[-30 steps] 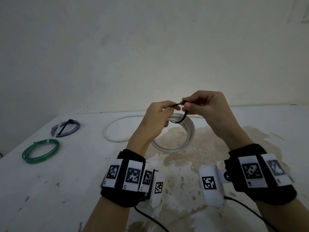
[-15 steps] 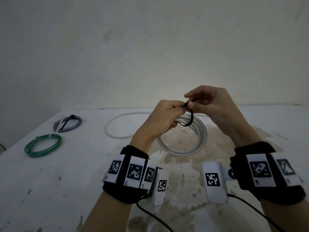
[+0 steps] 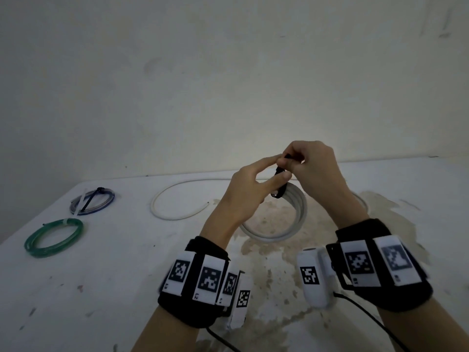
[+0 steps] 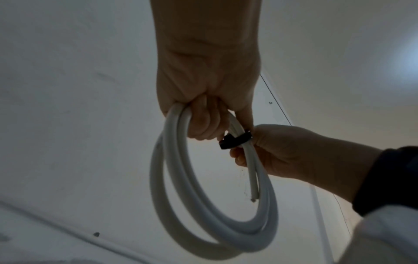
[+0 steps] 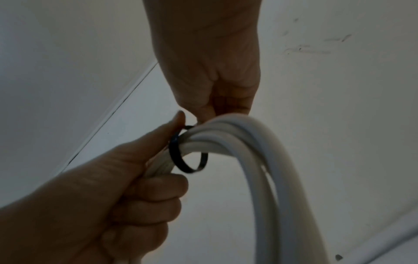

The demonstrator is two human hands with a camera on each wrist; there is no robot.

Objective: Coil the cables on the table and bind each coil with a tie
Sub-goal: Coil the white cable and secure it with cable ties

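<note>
A white cable coil (image 3: 286,224) hangs in the air above the table (image 3: 101,288). My left hand (image 3: 253,191) holds it at the top, with the lower fingers curled round the strands (image 4: 203,123) and the index finger and thumb stretched out. A black tie (image 3: 279,189) loops loosely round the strands (image 5: 181,157) just beside that grip. My right hand (image 3: 291,161) pinches the tie's upper end above the coil. One cut end of the cable (image 4: 253,198) hangs inside the coil.
A loose white cable (image 3: 175,201) lies in an arc on the table behind my left arm, and its far part runs behind my hands. At the far left lie a green coil (image 3: 53,237) and a blue coil (image 3: 92,201), each with a tie on it. A wall stands behind the table.
My left index finger and thumb have let go of the tie and straightened. My right hand has lifted the tie's end a little. The coil stays up in my left hand.
</note>
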